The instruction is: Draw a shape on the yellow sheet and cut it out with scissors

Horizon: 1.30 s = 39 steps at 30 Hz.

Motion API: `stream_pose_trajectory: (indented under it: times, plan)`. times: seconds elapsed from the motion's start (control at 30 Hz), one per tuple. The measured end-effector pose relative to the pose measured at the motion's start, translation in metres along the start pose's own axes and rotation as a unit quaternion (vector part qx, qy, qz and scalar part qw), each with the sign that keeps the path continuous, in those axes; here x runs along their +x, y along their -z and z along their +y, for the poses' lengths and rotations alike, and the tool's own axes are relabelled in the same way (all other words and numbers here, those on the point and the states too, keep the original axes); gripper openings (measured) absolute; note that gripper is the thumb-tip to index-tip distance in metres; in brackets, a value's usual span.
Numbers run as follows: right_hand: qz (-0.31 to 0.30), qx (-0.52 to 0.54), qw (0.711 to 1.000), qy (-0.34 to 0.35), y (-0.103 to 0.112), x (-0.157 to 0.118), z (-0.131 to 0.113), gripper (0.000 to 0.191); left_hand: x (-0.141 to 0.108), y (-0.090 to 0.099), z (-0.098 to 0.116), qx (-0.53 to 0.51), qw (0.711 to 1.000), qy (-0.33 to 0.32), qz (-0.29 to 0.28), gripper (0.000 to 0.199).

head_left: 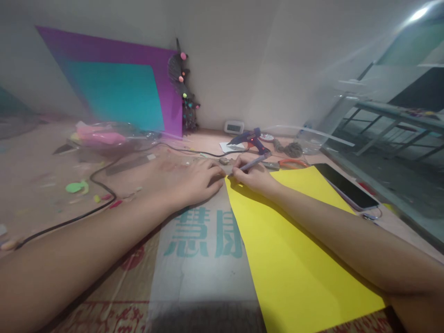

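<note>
A slim pen (255, 162) is gripped in my right hand (255, 175), its tip down near the far left corner of a yellow sheet (298, 259). My right forearm lies across that sheet. Just left of the corner, my left hand (199, 181) rests palm down with its fingers stretched toward the pen tip. Under it is a printed cardboard surface (204, 277) with green characters and red markings. Whether the pen tip touches the paper is too small to tell.
Behind my hands lie a blue glue gun (253, 140), orange-handled pliers (291, 163) and a small white clock (234, 126). A phone (348, 187) sits beside the sheet's right edge. A black cord (100, 182) crosses the left side; purple and teal boards (118, 92) lean on the wall.
</note>
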State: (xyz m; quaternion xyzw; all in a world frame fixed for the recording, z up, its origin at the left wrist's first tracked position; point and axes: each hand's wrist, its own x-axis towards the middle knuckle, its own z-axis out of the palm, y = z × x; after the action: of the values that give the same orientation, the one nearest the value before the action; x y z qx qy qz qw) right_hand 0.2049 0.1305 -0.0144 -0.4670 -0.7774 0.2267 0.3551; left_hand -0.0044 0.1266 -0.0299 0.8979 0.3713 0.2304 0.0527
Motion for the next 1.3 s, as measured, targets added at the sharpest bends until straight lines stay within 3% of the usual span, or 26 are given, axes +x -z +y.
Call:
stream_pose_trajectory:
  times: [0.73, 1.0, 1.3]
  plan:
    - [0.024, -0.026, 0.999, 0.002, 0.003, -0.0002, -0.0032, 0.015, 0.0002, 0.0001, 0.0, 0.013, 1.0, 0.0, -0.008, 0.027]
    - [0.029, 0.003, 0.999, -0.039, 0.0045, -0.0025, -0.0036, 0.013, 0.0003, 0.0008, 0.0002, 0.018, 1.0, 0.0, -0.013, 0.028]
    - [0.021, -0.011, 1.0, 0.0, 0.0045, -0.0012, -0.0035, 0.014, -0.0001, 0.001, 0.0014, 0.013, 1.0, 0.003, -0.011, 0.027]
